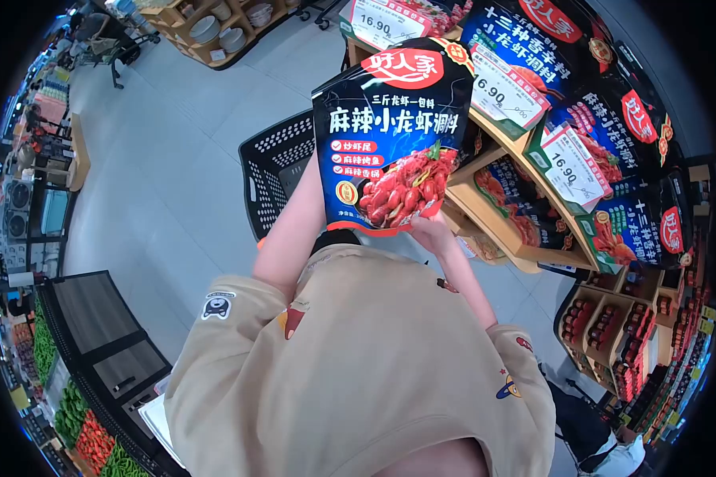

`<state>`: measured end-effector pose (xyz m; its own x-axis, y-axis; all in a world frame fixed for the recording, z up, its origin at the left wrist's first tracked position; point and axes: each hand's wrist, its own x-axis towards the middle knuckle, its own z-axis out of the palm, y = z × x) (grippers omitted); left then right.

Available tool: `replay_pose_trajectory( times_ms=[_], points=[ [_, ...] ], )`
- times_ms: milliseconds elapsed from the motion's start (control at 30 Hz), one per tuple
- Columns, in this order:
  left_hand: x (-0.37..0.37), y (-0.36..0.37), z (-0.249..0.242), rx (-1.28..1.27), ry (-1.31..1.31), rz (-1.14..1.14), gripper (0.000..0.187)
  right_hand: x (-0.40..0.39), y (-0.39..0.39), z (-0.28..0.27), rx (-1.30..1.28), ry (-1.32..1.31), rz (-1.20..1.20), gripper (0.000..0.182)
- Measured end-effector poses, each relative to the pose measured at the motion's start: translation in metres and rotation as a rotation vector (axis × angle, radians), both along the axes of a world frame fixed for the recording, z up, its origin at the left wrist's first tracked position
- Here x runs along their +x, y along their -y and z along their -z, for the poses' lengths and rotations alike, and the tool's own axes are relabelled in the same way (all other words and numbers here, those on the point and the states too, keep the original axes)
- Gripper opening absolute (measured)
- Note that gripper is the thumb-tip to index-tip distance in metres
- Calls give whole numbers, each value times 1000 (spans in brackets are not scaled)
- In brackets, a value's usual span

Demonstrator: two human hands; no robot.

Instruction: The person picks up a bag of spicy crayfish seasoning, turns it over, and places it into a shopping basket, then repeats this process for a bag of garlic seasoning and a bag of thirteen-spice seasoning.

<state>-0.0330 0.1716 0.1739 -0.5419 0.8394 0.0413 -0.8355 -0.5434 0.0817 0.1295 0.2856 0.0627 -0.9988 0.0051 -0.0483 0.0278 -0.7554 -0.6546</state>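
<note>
Smooth plastic pouch [394,139], wooden shelf [514,148]

Loose beige shirt [358,342] with short sleeves; a white-edged dark bear patch [217,307] on the left, a yellow-and-blue planet [511,387] and small red motif [524,343] on the right

1. At 12 o'clock I read 好人家 in the red oval of the crayfish seasoning pouch [390,147], above 三斤龙虾一包料 and 麻辣小龙虾调料.
2. Its three red text bars [356,160] give me 炒虾尾, 麻辣烤鱼 and 麻辣香锅.
3. Toward 1 o'clock, a shelf pouch [525,46] shows me 十三种香辛料 and 小龙虾调料.
4. I make out 16.90 on the topmost price card [382,27] at 12 o'clock and on a lower price card [570,168] toward 2 o'clock.
</note>
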Motion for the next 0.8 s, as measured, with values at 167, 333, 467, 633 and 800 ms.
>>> replay_pose_trajectory(
  times_ms=[167, 333, 467, 633, 800],
  points=[
    [8, -13, -4, -62, 10, 17, 56, 13, 0, -5, 52, 68, 112, 72],
    [8, -15, -7, -141, -18, 1, 61, 17, 5, -11, -32, 47, 213, 59],
    [5, -11, -14, -326, -87, -50, 65, 19, 7, -6, 27, 107, 290, 58],
    [-9, 4, 49, -422, -270, 36, 72, 14, 10, -7, 17, 179, 397, 59],
    [11, 23, 54, -575, -612, 126, 51, 8, 12, -8, 50, 226, 465, 57]
  ],
)
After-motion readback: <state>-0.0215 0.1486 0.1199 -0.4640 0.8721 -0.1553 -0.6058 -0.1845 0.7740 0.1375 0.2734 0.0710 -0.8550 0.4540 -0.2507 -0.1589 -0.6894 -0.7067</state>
